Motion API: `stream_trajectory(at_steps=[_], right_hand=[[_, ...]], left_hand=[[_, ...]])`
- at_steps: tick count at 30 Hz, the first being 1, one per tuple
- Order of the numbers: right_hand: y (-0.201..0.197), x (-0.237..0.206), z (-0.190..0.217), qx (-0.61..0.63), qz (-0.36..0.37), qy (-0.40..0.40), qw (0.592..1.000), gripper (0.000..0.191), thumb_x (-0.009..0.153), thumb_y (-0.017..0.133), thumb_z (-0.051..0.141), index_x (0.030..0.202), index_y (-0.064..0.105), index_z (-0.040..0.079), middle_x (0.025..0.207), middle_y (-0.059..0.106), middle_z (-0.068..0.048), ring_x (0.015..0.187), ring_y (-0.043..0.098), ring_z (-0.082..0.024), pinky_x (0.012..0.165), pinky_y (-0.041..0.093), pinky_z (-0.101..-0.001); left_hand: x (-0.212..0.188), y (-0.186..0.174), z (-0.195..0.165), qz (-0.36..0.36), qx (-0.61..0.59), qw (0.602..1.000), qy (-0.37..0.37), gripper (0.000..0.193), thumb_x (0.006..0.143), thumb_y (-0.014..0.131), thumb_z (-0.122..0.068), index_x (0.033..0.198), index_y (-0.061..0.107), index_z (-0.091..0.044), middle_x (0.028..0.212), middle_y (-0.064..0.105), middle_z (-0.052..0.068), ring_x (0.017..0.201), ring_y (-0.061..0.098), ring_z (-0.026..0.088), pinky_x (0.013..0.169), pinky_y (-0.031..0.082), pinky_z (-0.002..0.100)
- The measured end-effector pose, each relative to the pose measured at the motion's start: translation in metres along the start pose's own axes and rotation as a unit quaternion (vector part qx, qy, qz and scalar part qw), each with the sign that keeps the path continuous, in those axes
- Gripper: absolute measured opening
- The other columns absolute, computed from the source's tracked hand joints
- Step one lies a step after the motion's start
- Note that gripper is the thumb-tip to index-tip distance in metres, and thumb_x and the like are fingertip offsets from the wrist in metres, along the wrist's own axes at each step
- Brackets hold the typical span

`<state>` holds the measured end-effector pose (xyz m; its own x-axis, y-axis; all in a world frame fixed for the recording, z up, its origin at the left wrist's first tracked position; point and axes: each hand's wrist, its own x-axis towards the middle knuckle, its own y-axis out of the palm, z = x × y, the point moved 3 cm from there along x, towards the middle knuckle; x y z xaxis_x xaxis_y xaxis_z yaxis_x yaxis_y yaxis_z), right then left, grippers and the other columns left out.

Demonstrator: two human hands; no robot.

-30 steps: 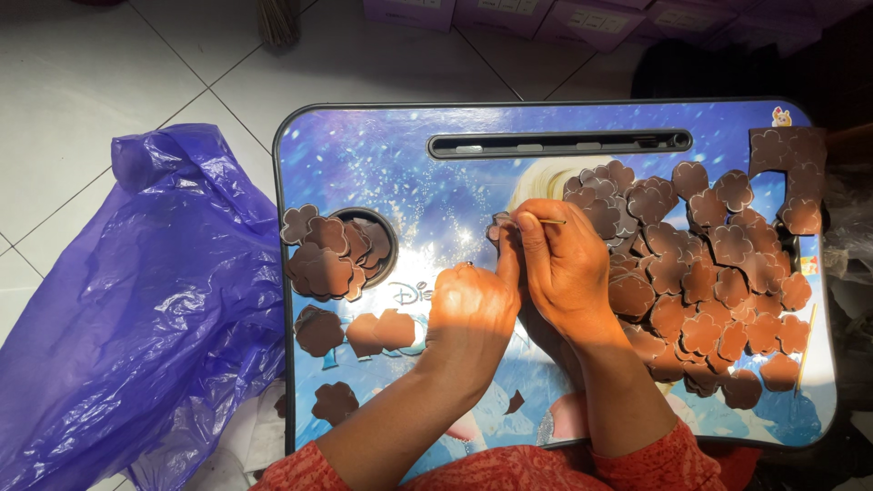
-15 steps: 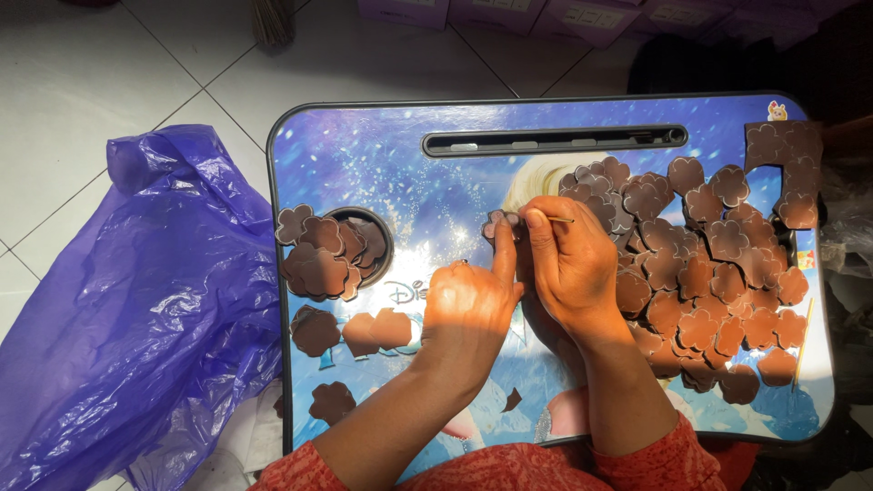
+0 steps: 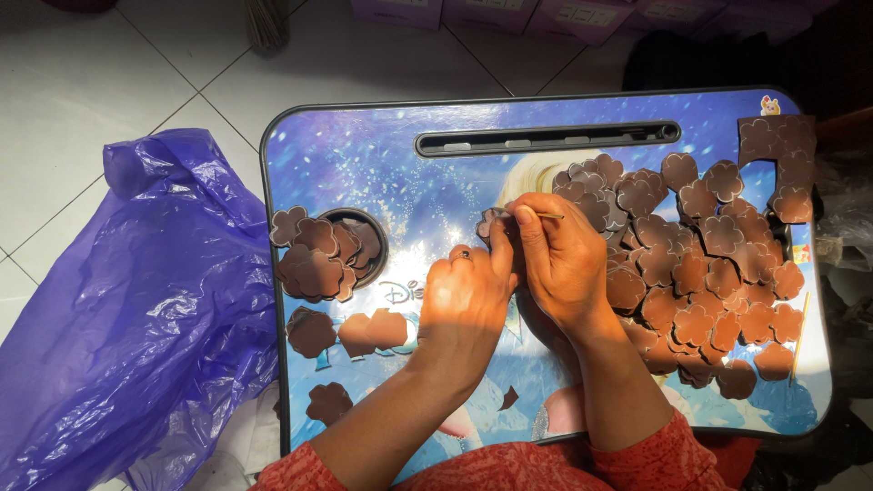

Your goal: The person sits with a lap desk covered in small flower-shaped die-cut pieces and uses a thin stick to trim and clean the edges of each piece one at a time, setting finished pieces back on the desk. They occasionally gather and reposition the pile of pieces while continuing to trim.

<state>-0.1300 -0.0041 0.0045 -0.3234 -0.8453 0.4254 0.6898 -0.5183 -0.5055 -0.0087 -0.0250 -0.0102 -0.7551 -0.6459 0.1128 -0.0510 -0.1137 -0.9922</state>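
Two hands over a small blue lap desk (image 3: 364,155) with a printed picture and a black rim, set on white floor tiles (image 3: 82,109). Left hand (image 3: 468,305) with fingers bent, fingertips pressing one brown flower-shaped foam cutout (image 3: 489,225) near the middle of the desk; one ring on a finger. Right hand (image 3: 559,259) just beside, touching the left, pinched around one thin pale stick-like tool (image 3: 541,215). Long axis of the tool nearly level, running left to right across the desk, one end at the held cutout, the other end sticking out to the right past the fingers. Which end is the tip: cannot tell. Right of the hands, a big heap of same brown flower cutouts (image 3: 700,273), overlapping, too many for an exact count, several dozen at least. At the top right corner, one brown foam sheet remnant (image 3: 782,155) with flower outlines. On the left, a small pile of about six cutouts (image 3: 314,259) over one round cup hole (image 3: 373,241). Below it three single cutouts in a row (image 3: 355,332), one more (image 3: 329,402) nearer the front edge, and one tiny brown scrap (image 3: 509,397). One long black slot (image 3: 546,138) along the far edge. One crumpled purple plastic bag (image 3: 136,318) on the floor left of the desk. Purple boxes (image 3: 509,14) at the top.
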Motion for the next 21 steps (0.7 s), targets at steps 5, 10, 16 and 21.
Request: stream_trajectory(at_steps=[5, 10, 16, 21], right_hand=[[-0.005, -0.002, -0.006, -0.027, -0.022, 0.048, 0.998, 0.01, 0.109, 0.06, 0.011, 0.107, 0.066, 0.002, 0.092, 0.068, -0.01, 0.08, 0.067, -0.023, 0.074, 0.053, -0.0332], [-0.004, -0.004, -0.006, -0.043, -0.01, 0.013, 0.999, 0.009, 0.11, 0.06, 0.01, 0.108, 0.065, 0.003, 0.094, 0.068, -0.01, 0.083, 0.067, -0.026, 0.075, 0.052, -0.0353], [-0.006, -0.004, -0.008, -0.065, -0.015, 0.018, 0.998, 0.009, 0.109, 0.061, 0.012, 0.108, 0.065, 0.004, 0.094, 0.068, -0.011, 0.084, 0.066, -0.029, 0.075, 0.052, -0.0367], [-0.007, -0.007, -0.013, -0.081, -0.02, 0.043, 0.996, 0.01, 0.109, 0.062, 0.015, 0.109, 0.065, 0.006, 0.094, 0.068, -0.011, 0.083, 0.066, -0.029, 0.074, 0.052, -0.0366]], left_hand=[[0.001, -0.008, 0.002, -0.035, 0.059, 0.997, 0.023, 0.066, 0.087, 0.061, -0.035, 0.143, 0.051, -0.001, 0.129, 0.056, 0.007, 0.105, 0.054, 0.019, 0.072, 0.042, 0.027], [-0.003, -0.01, 0.002, -0.044, 0.075, 0.996, 0.029, 0.065, 0.09, 0.061, -0.037, 0.143, 0.051, 0.0, 0.137, 0.052, 0.009, 0.111, 0.053, 0.021, 0.08, 0.043, 0.027], [0.0, -0.009, 0.001, -0.045, 0.033, 0.998, 0.008, 0.072, 0.094, 0.06, -0.046, 0.146, 0.051, 0.002, 0.132, 0.054, 0.009, 0.104, 0.053, 0.02, 0.076, 0.043, 0.028], [0.0, -0.01, 0.002, -0.051, 0.007, 0.999, 0.002, 0.075, 0.093, 0.061, -0.049, 0.147, 0.051, 0.002, 0.13, 0.055, 0.009, 0.105, 0.053, 0.02, 0.077, 0.042, 0.029]])
